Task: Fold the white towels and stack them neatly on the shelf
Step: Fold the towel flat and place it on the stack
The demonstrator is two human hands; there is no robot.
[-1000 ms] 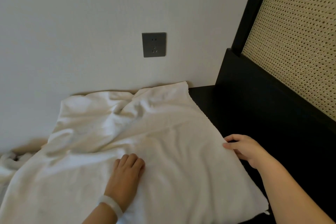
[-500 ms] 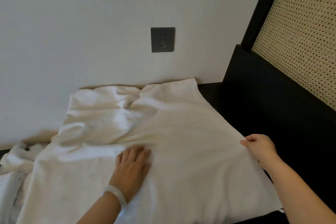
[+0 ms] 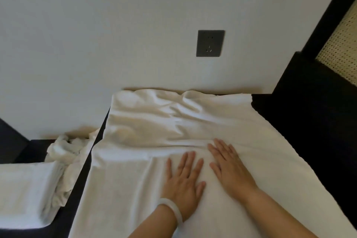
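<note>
A large white towel lies spread over a dark surface, wrinkled at its far half near the wall. My left hand, with a pale bracelet on the wrist, presses flat on the towel's middle, fingers apart. Right beside it, my right hand also lies flat on the cloth, palm down, holding nothing. To the left a folded white towel sits on a lower dark ledge, with a crumpled white towel behind it.
A pale wall stands straight ahead with a dark grey socket plate. A black frame with a woven cane panel rises at the right. The bare dark top shows to the right of the towel.
My right hand left the towel's right edge and came to rest flat beside my left hand. The view swung left, revealing the folded and crumpled towels.
</note>
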